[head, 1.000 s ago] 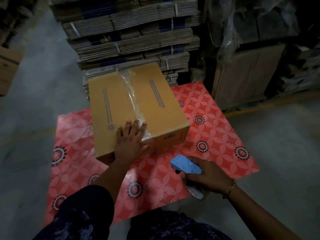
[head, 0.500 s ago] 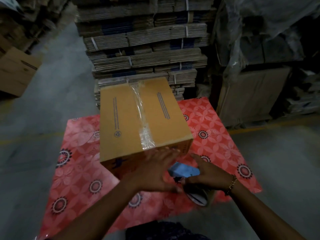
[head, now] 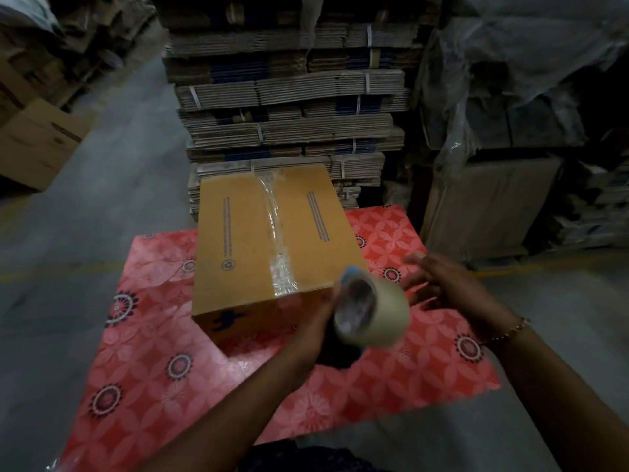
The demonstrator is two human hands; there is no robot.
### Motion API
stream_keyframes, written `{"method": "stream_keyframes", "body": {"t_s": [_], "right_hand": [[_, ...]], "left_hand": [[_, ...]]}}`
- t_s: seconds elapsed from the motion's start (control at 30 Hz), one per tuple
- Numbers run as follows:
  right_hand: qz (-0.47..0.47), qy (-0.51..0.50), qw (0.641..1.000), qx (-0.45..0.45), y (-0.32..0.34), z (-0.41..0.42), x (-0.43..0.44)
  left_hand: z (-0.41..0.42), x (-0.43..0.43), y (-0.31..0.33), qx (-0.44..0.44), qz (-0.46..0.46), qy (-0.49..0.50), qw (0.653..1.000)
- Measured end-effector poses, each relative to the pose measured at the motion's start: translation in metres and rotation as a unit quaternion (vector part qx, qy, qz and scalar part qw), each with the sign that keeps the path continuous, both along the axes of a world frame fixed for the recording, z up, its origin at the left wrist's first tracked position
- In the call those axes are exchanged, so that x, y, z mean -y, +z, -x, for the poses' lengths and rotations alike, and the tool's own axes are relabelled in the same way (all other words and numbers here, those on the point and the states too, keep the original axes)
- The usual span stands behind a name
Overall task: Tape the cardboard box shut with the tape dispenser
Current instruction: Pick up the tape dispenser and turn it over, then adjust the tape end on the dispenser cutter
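Holding one tape dispenser point(head: 372, 315), one cardboard box point(head: 269, 240).

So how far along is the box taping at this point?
Done: one clear tape strip runs the full length of the cardboard box top seam and folds over the near edge. In hand: the left hand holds the tape dispenser just off the box's near corner; the right hand is open beside it, blurred. Left: possibly pressing the wrinkled near end flat; other seams aren't visible.
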State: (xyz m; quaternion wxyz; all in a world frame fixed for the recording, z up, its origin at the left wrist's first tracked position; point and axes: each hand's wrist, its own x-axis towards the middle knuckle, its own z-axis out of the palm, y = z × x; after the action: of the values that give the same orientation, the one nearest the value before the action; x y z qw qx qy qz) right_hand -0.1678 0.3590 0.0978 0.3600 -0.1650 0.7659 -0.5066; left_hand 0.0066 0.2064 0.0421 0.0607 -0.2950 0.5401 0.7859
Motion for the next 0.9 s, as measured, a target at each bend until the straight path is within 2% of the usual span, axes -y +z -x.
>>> {"method": "stream_keyframes", "body": {"t_s": [0.03, 0.1, 0.2, 0.3, 0.43, 0.53, 0.67, 0.9], "right_hand": [[0.048, -0.037, 0.998, -0.035, 0.004, -0.002, -0.005], [0.115, -0.057, 0.988, -0.083, 0.01, -0.017, -0.015], [0.136, -0.004, 0.979, -0.149, 0.014, -0.049, -0.021], [0.117, 0.045, 0.96, -0.249, 0.015, -0.079, -0.015], [0.127, 0.092, 0.892, -0.424, 0.017, -0.104, -0.004], [0.112, 0.098, 0.849, -0.508, 0.019, -0.109, 0.005], [0.103, 0.101, 0.809, -0.57, 0.024, -0.105, 0.013], [0.11, 0.092, 0.782, -0.606, 0.025, -0.095, 0.017]], "left_hand": [[0.001, 0.002, 0.004, -0.038, -0.08, 0.019, 0.996], [0.004, 0.007, 0.015, -0.101, -0.225, 0.072, 0.966], [0.009, 0.013, 0.029, -0.106, -0.308, 0.151, 0.933], [0.009, 0.014, 0.045, -0.103, -0.31, 0.182, 0.927], [0.012, 0.012, 0.06, -0.101, -0.322, 0.205, 0.919], [0.012, 0.009, 0.066, -0.121, -0.329, 0.189, 0.917], [0.013, 0.002, 0.073, -0.14, -0.343, 0.196, 0.908], [0.011, -0.002, 0.077, -0.138, -0.315, 0.264, 0.901]]}}
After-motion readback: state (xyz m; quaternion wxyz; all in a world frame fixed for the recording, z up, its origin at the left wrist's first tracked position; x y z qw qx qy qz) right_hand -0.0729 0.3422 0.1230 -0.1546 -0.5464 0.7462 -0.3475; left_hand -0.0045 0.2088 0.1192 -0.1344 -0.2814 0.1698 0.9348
